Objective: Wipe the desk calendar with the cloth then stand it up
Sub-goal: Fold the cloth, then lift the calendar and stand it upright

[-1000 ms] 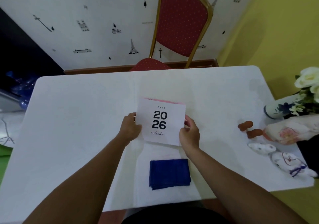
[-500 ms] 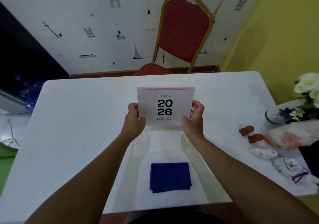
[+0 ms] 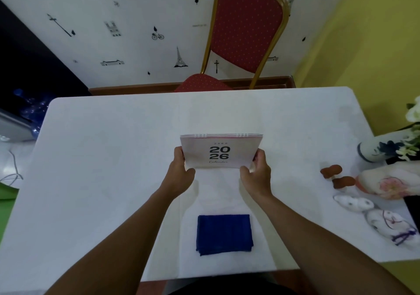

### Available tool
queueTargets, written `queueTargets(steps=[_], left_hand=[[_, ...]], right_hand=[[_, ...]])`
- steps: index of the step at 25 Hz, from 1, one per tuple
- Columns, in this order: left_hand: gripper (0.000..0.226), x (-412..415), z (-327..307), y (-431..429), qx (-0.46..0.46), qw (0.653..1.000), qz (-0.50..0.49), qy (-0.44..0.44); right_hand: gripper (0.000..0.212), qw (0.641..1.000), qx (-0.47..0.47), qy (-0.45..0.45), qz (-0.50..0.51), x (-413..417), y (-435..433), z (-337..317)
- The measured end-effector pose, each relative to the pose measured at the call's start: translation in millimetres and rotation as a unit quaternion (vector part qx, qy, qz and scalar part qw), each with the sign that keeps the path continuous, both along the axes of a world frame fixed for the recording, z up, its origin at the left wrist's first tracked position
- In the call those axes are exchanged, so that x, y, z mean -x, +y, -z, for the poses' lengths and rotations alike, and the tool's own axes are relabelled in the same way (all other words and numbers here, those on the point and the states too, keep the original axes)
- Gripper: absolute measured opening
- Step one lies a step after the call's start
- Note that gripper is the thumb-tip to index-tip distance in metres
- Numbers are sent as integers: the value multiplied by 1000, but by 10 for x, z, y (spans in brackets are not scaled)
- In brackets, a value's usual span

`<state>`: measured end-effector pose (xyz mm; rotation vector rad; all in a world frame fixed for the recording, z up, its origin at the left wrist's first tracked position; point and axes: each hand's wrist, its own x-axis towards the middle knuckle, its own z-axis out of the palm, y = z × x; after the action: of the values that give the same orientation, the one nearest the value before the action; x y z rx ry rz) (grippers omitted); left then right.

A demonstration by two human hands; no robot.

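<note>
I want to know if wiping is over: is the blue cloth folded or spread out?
Folded: the blue cloth lies as a neat rectangle with layered edges, apart from both hands.

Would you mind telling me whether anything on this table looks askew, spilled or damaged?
Nothing stands out. Both hands, left hand and right hand, hold the desk calendar squarely, cover facing the camera. The folded blue cloth lies flat nearer the person on the table.
</note>
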<state>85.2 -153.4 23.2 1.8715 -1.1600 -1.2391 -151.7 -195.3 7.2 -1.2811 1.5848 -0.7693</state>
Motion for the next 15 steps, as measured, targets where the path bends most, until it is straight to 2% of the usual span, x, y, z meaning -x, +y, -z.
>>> queueTargets(steps=[5,8,11,13,15], left_hand=[[71,-92,103,-63,-60,994,74,-45],[73,-173,195,-68,-78,975,165,-131],[78,-260,240,-67,-59,943,242,-220],[80,-285,232,-60,-49,939,251,-231],[80,-298,229,-28,-34,936,250,-246]], right_hand=[[51,988,-42,78,-128,251,-97,104],[51,962,-71,135,-227,419,-151,195],[65,946,-83,159,-271,505,-216,246],[68,941,-67,165,-286,527,-239,251],[68,930,-2,179,-321,547,-233,261]])
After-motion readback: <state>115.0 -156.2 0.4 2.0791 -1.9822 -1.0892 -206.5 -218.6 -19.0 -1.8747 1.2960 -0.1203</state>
